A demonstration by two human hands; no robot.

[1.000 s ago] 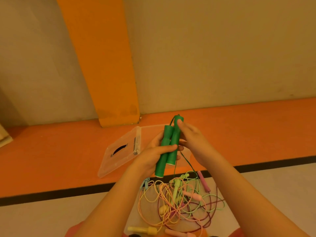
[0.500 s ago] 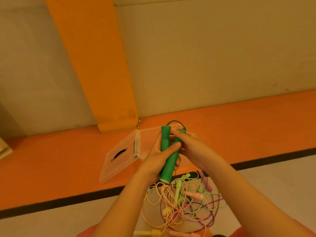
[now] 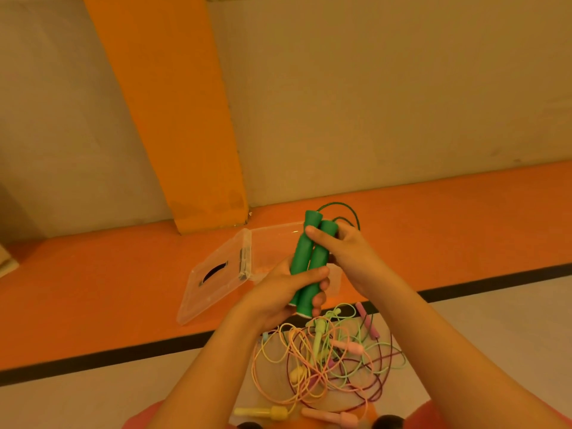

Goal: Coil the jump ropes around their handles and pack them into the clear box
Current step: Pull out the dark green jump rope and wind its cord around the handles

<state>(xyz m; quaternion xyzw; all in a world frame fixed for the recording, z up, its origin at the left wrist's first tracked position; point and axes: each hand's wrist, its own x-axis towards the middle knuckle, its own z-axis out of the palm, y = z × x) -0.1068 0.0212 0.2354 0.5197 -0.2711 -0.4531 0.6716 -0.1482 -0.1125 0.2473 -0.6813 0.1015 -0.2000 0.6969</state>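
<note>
Two green jump rope handles (image 3: 309, 258) are pressed side by side, nearly upright, over the clear box (image 3: 272, 243). My left hand (image 3: 278, 289) grips their lower half. My right hand (image 3: 343, 252) holds their upper part, with the thumb across the top. The green cord (image 3: 343, 209) loops out above the handle tops and passes behind my right hand. The box stands open on the orange floor, its lid (image 3: 213, 277) lying flat to the left.
A tangle of pastel jump ropes (image 3: 328, 357) with yellow, pink and light green handles lies on the pale floor below my hands. An orange pillar (image 3: 173, 119) and a beige wall rise behind the box. A black line (image 3: 93, 357) divides the orange and pale floor.
Both handles tilted more upright and rose slightly. The green cord loop above them has grown wider. My right hand shifted up toward the handle tops.
</note>
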